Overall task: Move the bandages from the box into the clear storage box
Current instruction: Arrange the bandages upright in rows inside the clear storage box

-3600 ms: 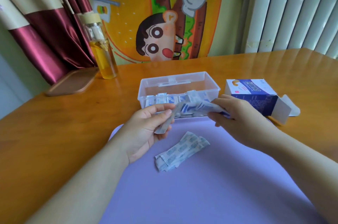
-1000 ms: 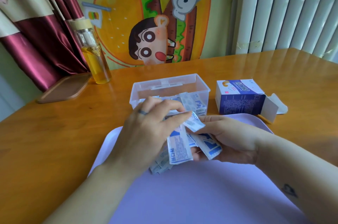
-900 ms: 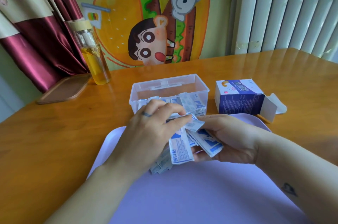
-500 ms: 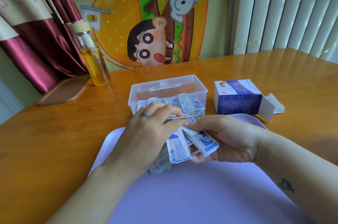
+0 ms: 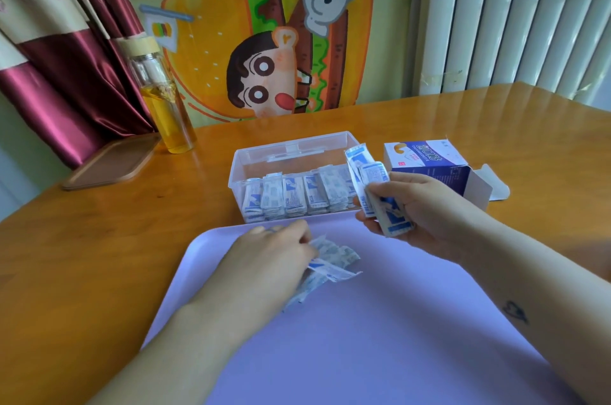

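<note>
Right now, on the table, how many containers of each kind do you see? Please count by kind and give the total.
Clear storage box, with bandages standing inside: 1
Cardboard bandage box, flap open: 1
Glass bottle with yellow liquid: 1
Lilac tray: 1
Wooden tray: 1
Total: 5

Left hand [image 5: 274, 259]: bare, thin dark ring on one finger | left forearm [image 5: 185, 332]: bare, no sleeve in view | right hand [image 5: 426, 206]: bare | right forearm [image 5: 542, 292]: bare, small dark tattoo [image 5: 514, 311] on the inner side
</note>
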